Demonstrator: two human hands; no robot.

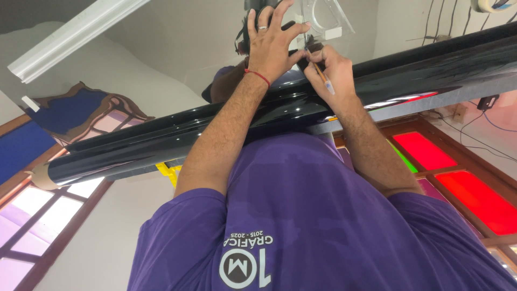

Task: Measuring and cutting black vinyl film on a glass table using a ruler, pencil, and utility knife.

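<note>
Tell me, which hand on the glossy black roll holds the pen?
The bare hand pinches the thin pen; the other hand lies flat, wearing a ring and red wrist cord.

White walls [161, 64] hold a wooden window frame [479, 167] with bright red glass panes [474, 199], and far across from it sit pale pink panes [32, 215], with a blue patch [64, 110] above them.

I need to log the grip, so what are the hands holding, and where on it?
The right hand pinches a pencil near its middle. The left hand lies flat with fingers spread, gripping nothing.
</note>
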